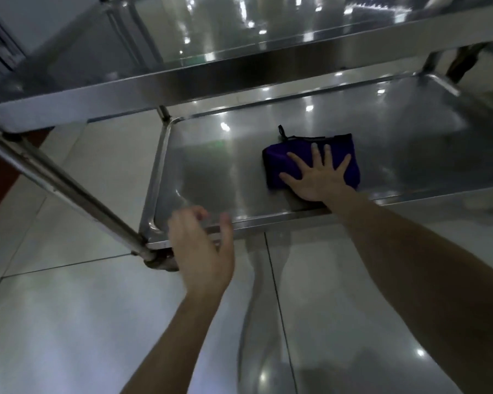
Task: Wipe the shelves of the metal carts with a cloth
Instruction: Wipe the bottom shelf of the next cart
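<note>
- No readable text, number, brand or sign is showing anywhere in the view.
- The folded purple cloth [296, 146] is carrying a small black loop tab [281, 130] at its far edge; any print on it is appearing too small and blurred to read.
- The shiny stainless-steel lower cart shelf [225, 166] and the stainless-steel upper cart shelf [182, 78] are showing only light reflections.

**Figure: tiled indoor service area with a catering-type cart.**
A shiny two-tier stainless-steel cart [125, 93] has rimmed tray shelves, an upper shelf [239, 32] over a lower shelf [396, 129], and a round metal tube leg [57, 177]. It stands on large glossy pale-grey floor tiles [69, 308] with thin dark joints and bright light reflections. Whether this is a kitchen, canteen or clinic cannot be told.
</note>
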Demonstrator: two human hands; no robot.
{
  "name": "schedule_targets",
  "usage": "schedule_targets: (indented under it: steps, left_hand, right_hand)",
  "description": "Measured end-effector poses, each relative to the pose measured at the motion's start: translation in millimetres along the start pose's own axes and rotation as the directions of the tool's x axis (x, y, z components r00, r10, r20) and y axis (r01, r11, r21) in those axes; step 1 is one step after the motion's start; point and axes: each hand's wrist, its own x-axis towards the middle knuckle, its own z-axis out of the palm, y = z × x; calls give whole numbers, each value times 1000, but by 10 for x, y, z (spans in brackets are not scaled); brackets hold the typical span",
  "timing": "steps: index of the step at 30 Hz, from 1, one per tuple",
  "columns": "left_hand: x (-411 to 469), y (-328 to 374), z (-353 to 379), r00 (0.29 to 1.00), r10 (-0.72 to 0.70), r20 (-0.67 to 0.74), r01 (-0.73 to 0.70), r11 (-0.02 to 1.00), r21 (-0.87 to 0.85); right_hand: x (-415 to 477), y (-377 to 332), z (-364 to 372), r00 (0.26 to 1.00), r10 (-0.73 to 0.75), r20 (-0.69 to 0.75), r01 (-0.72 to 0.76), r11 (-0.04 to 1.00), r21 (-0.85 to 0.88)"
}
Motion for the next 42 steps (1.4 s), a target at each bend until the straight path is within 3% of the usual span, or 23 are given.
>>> schedule_targets:
  steps: [2, 6, 8, 15, 20, 25, 29, 31, 36, 39, 42]
  left_hand:
    - [225, 181, 358, 986, 29, 166, -46, 994, 99]
    - [604, 194, 856, 937, 14, 350, -150, 920, 363]
    - [619, 107, 971, 908, 11, 418, -202, 886, 417]
    - [615, 12, 1003, 903, 5, 430, -192, 899, 394]
    - [629, -41, 1018, 890, -25, 455, -183, 895, 407]
    - [642, -67, 1057, 892, 4, 453, -220, 877, 427]
    - [624, -87, 1082, 891, 46, 452, -256, 872, 417]
    - [626, -95, 1083, 893, 50, 447, -256, 873, 414]
    - [623, -64, 1037, 887, 41, 461, -260, 868, 424]
    - [640, -46, 1038, 883, 7, 470, -225, 884, 410]
    - [653, -31, 1017, 866, -15, 500, -217, 889, 403]
  right_hand:
    - [9, -25, 12, 1000, -10, -2, 10, 1000, 8]
    - [47, -32, 59, 999, -36, -6, 36, 999, 4]
    - [29, -26, 43, 998, -63, 2, 63, 998, -3]
    - [-705, -5, 189, 940, -340, 10, 340, 939, -46]
    - [-487, 206, 146, 930, -368, -11, 368, 930, 5]
    - [451, 1109, -318, 998, -63, 11, 63, 998, 26]
    - [864, 1091, -444, 990, 139, 31, -139, 990, 12]
    - [874, 688, -424, 996, 86, 16, -87, 996, 26]
    - [442, -493, -53, 960, -279, -13, 278, 959, -52]
    - [230, -422, 68, 938, -341, -58, 338, 939, -61]
    - [83, 171, 33, 962, -252, -102, 253, 967, -8]
